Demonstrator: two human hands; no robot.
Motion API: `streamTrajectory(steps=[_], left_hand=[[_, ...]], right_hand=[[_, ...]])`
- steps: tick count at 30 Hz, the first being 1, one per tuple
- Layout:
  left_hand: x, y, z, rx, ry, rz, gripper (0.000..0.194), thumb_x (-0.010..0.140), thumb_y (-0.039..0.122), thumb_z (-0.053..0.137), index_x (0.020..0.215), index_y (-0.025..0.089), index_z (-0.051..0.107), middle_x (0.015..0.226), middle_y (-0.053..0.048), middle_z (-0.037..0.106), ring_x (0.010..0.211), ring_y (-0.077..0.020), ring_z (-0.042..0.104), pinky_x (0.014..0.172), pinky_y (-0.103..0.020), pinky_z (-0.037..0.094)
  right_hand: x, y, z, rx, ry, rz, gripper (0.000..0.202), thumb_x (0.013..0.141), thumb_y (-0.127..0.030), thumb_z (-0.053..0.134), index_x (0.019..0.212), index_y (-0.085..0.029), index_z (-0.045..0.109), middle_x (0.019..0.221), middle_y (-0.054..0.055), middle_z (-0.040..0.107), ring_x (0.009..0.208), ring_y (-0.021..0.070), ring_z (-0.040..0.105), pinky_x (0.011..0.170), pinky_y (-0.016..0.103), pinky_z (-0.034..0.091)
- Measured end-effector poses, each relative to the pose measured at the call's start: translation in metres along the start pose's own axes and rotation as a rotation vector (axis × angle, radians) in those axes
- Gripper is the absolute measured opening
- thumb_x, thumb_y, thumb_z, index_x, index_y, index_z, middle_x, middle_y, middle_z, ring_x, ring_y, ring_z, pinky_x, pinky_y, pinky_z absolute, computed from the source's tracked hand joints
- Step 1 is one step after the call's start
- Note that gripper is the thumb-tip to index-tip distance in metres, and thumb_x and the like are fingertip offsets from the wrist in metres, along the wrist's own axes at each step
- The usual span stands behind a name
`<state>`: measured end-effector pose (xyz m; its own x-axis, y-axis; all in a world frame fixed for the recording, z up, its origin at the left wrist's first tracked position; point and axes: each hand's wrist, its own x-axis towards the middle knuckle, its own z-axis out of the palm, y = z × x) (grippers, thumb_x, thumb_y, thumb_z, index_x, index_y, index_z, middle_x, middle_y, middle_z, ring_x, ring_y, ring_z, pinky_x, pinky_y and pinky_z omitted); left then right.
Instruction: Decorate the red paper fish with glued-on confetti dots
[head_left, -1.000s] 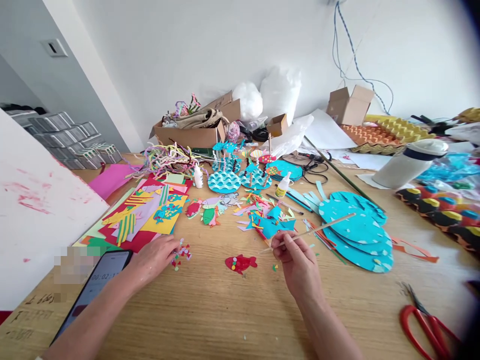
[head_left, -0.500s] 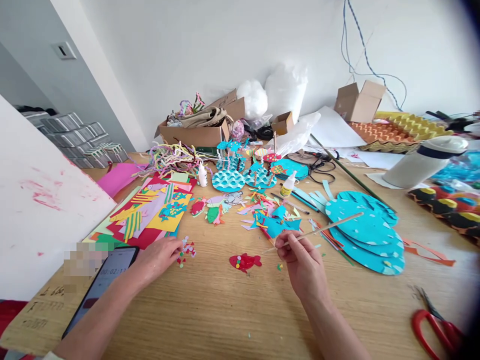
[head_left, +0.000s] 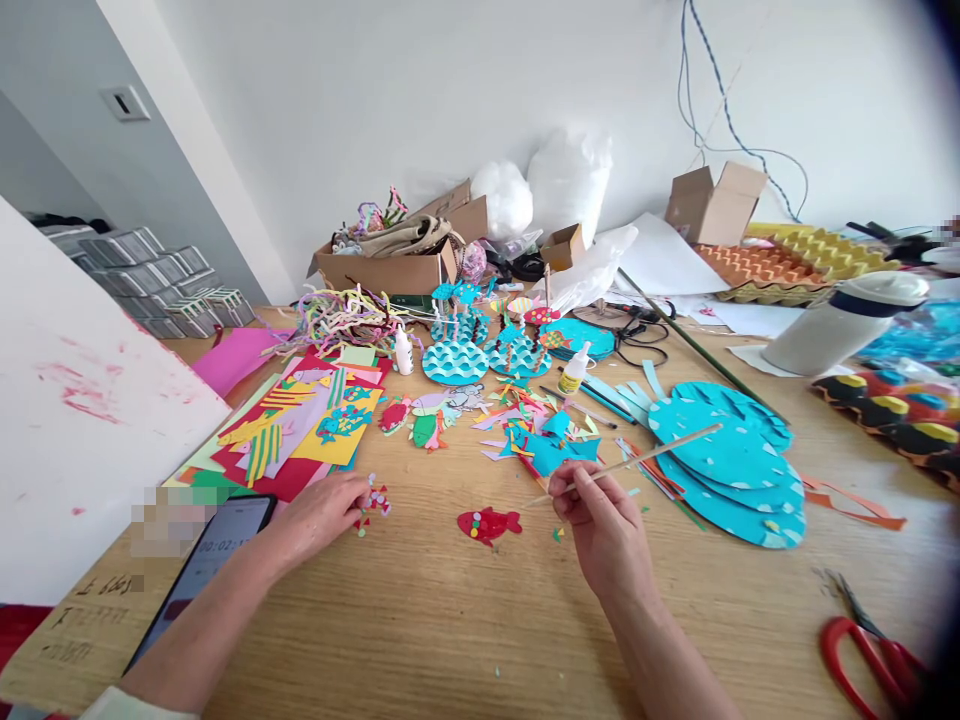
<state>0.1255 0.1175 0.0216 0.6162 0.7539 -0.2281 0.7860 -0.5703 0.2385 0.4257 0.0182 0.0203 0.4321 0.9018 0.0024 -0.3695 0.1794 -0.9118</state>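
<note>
A thin wooden stick [head_left: 667,444] is pinched in my right hand [head_left: 604,535], its far end slanting up to the right and its tip pointing down-left. Just left of that tip lies a red paper fish [head_left: 490,525] with a few small coloured dots on it. My left hand [head_left: 326,515] rests at a little heap of tiny paper dots and triangles [head_left: 377,497]. Its fingers are curled together over the heap's left edge; whatever is between the fingertips is too small to make out.
Coloured paper sheets [head_left: 300,425] and a phone [head_left: 206,560] lie left. Paper scraps [head_left: 551,447], glue bottles [head_left: 576,370] and finished fish stands [head_left: 455,361] sit ahead. Blue paper discs [head_left: 727,470], a white bottle [head_left: 836,325] and red-handled scissors [head_left: 862,650] are right.
My left hand has shifted slightly to the right, over the small paper bits. My right hand and the stick are nearly unchanged.
</note>
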Motion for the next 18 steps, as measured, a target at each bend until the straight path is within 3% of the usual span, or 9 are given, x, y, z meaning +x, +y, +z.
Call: streamTrajectory(steps=[5, 12, 15, 18], left_hand=[[-0.001, 0.001, -0.007, -0.027, 0.029, -0.007, 0.011, 0.073, 0.016, 0.041, 0.064, 0.02, 0.046, 0.071, 0.001, 0.051, 0.069, -0.0159, 0.048, 0.063, -0.026, 0.036], [-0.009, 0.024, -0.033, -0.385, 0.164, -0.087, 0.016, 0.073, 0.032, 0.042, 0.065, 0.019, 0.047, 0.063, 0.003, 0.051, 0.06, -0.0127, 0.048, 0.056, -0.022, 0.038], [-0.008, 0.045, -0.036, -0.465, 0.244, -0.014, 0.017, 0.076, 0.033, 0.043, 0.066, 0.02, 0.048, 0.062, 0.003, 0.052, 0.058, -0.0114, 0.049, 0.053, -0.02, 0.039], [-0.003, 0.068, -0.036, -0.366, 0.399, 0.178, 0.014, 0.08, 0.026, 0.042, 0.069, 0.02, 0.05, 0.067, 0.002, 0.057, 0.063, -0.0118, 0.054, 0.058, -0.02, 0.043]], right_hand=[[0.0, 0.0, 0.0, 0.018, -0.001, 0.003, 0.017, 0.075, -0.033, 0.061, 0.069, -0.018, 0.062, 0.067, 0.001, 0.054, 0.055, 0.0101, 0.043, 0.048, 0.022, 0.032], [-0.001, 0.002, 0.001, 0.0, -0.036, 0.037, 0.02, 0.072, -0.034, 0.065, 0.067, -0.017, 0.058, 0.061, -0.001, 0.054, 0.05, 0.0074, 0.042, 0.045, 0.02, 0.03], [-0.006, -0.003, 0.01, -0.046, -0.11, 0.199, 0.025, 0.069, -0.038, 0.066, 0.064, -0.017, 0.053, 0.052, -0.004, 0.051, 0.041, 0.0057, 0.036, 0.04, 0.019, 0.024], [-0.016, -0.014, 0.026, -0.176, -0.289, 0.39, 0.03, 0.066, -0.042, 0.066, 0.062, -0.016, 0.052, 0.046, -0.004, 0.05, 0.037, 0.0049, 0.034, 0.037, 0.019, 0.02]])
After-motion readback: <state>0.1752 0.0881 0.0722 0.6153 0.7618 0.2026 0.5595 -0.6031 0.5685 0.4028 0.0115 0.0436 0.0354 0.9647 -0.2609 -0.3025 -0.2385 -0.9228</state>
